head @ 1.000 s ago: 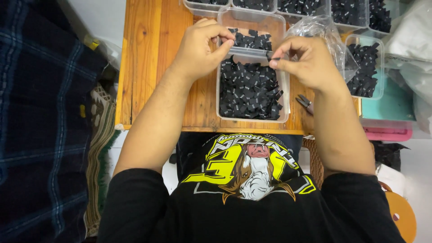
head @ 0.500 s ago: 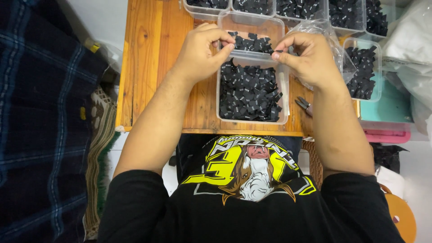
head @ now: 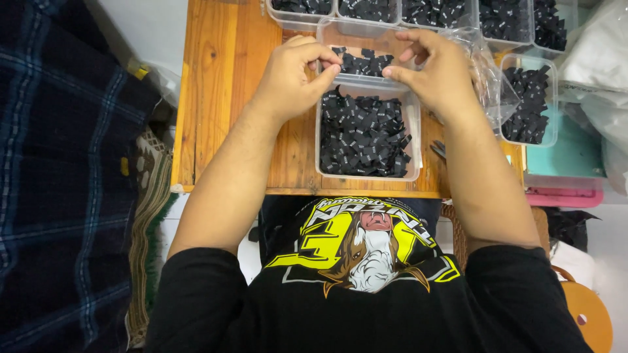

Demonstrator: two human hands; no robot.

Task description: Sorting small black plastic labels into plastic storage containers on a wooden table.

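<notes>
Right between the two hands, over the far rim of the nearest clear plastic tub (head: 366, 175), sits whatever small piece is being worked; it is too hidden by fingertips to make out, though it looks like one of the black fabric labels (head: 363, 134) that fill that tub. The left hand (head: 294, 78) has its thumb and forefinger pressed together in a pinch at that spot. The right hand (head: 438, 72) mirrors it, thumb and forefinger closed toward the same point, other fingers curled above; whether each pinch truly grips a label I cannot tell. Just behind the hands lies a second clear tub (head: 340, 29) with a thinner scatter of black labels. Further back, a row of tubs (head: 425, 13) holds more of them, and another filled tub (head: 530, 104) stands to the right, with a crumpled clear plastic bag (head: 487, 65) beside the right hand. All of this rests on a wooden counter (head: 222, 98). A dark plaid cloth (head: 65, 183) lies at the left.
</notes>
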